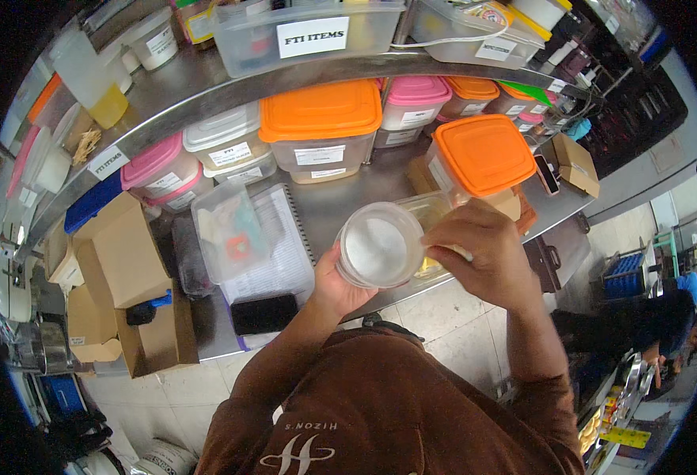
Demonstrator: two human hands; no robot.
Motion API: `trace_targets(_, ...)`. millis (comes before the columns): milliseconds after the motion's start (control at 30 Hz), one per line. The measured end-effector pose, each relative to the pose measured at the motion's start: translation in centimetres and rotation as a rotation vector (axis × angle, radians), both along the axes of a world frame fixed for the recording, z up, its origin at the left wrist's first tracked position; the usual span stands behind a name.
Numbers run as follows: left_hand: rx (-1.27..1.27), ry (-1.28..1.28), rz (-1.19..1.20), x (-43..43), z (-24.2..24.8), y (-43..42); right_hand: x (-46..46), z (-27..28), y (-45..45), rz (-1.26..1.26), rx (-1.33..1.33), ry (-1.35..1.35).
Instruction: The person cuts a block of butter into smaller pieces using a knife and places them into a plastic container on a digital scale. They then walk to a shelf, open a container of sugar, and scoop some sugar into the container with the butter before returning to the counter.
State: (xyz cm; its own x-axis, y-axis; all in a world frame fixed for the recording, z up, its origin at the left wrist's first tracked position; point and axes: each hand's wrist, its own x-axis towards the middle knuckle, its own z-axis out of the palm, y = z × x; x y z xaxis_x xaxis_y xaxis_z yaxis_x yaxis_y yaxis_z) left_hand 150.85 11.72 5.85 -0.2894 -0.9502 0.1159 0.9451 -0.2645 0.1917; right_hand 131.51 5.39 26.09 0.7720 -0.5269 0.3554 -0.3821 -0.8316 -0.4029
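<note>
My left hand [339, 285] holds a round clear plastic tub [415, 237] from below and the side. White powder or fine grains [377, 244] cover its bottom. Beside the tub's rim, my right hand [485, 255] has its thumb and fingertips drawn together, slightly blurred. Whether anything is pinched between them is unclear. A small pale bit shows under the fingers. Partly hidden behind that hand and the tub, a clear rectangular container [422, 205] on the steel table holds something yellow [430, 267].
An orange-lidded bin [483, 155] stands just beyond my right hand. Left of the tub lie a spiral notebook [286, 255], a clear box [229, 231], a black phone [263, 314] and an open cardboard box [164, 320]. Lidded bins [321, 119] line the back beneath a steel shelf [206, 98].
</note>
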Motion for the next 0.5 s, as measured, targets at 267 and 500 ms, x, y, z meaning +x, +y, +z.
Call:
trace_targets(267, 0.001, -0.097, -0.031, -1.0, 1.9, -0.9, 5.6, 0.2, -2.1, 0.168, -0.281, 0.430)
trace_targets(500, 0.050, -0.054, -0.018, -0.4, 2.1, -1.3, 5.7, -1.7, -3.2, 0.101, -0.184, 0.407)
